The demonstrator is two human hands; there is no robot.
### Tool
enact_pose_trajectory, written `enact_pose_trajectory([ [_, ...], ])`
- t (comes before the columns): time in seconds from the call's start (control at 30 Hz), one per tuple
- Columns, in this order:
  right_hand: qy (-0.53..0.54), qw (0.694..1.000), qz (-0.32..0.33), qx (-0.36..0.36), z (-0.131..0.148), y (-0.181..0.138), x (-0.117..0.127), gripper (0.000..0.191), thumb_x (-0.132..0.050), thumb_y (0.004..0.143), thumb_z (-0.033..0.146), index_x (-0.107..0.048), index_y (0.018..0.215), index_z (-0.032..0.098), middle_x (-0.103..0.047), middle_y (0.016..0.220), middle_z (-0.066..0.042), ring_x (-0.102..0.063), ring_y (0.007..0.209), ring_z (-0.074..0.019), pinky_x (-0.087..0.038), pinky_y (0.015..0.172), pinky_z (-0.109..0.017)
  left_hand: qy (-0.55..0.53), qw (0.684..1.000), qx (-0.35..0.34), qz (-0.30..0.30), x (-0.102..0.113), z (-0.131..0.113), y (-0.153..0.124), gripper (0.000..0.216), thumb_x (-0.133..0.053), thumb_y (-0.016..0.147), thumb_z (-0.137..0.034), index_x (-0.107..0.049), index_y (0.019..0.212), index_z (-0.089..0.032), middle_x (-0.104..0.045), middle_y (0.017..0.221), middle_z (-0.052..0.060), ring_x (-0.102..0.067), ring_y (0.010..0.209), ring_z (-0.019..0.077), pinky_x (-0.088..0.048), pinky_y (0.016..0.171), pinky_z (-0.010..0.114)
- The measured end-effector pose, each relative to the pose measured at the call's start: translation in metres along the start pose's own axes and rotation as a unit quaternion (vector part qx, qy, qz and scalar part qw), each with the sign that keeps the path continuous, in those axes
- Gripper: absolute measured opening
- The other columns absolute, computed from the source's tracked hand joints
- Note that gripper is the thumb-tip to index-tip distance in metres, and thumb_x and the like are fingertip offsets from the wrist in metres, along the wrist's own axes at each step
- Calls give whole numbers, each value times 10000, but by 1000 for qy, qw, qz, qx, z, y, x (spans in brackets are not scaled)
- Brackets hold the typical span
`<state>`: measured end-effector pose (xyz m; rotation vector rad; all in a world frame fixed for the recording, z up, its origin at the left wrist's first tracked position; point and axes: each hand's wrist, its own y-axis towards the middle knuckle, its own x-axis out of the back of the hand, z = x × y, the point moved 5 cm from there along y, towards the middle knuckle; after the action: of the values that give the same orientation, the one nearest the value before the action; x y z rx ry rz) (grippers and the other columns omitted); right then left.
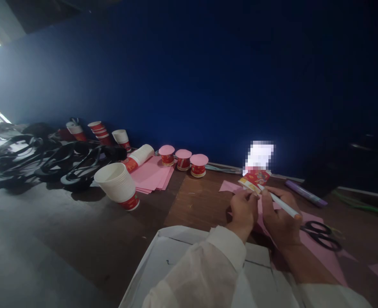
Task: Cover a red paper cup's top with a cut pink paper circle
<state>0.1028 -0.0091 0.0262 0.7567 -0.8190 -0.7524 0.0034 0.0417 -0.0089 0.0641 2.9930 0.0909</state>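
Note:
My left hand (244, 208) is closed, its fingers at the lower edge of a red and gold printed paper cup (257, 177), which it grips. My right hand (281, 216) is wrapped round a white pen (283, 203) with an orange end. The pen's far tip meets the cup's lower edge, close to my left fingertips. Pink paper (317, 250) lies beneath my hands. Black-handled scissors (322, 234) rest on it, just right of my right hand; their blades are hidden.
Left of my hands stand several short red cups with pink tops (184, 159). Further left are a stack of white cups (116, 186), pink sheets (152, 175) and a tangle of black straps (79, 167). A purple marker (306, 193) lies by the blue wall (189, 77).

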Motion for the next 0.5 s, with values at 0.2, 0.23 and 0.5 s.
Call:
enact_pose_trajectory([
  [0.2,-4,999,8,35,0,-2,-1,209,-600,949,357,-705,944,177,-745,905,-107,-696,834,-249,-533,797,-398,3,1000,6,6,-3,4,2,225,-586,858,-165,-743,697,-173,-732,744,38,-633,766,185,-497,783,288],
  [0.23,-5,999,9,41,0,-2,-1,210,-600,951,360,-704,946,177,-743,905,-106,-694,833,-248,-532,797,-398,8,1000,9,6,-3,4,1,226,-588,864,-173,-747,704,-171,-736,753,42,-636,762,186,-499,783,291],
  [0.5,1,997,26,66,1,-2,-4,179,-616,957,337,-708,983,186,-747,927,-96,-698,852,-239,-534,806,-390,44,999,3,10,-1,0,-2,223,-583,866,-177,-785,772,-169,-762,798,67,-655,781,199,-512,777,292],
])
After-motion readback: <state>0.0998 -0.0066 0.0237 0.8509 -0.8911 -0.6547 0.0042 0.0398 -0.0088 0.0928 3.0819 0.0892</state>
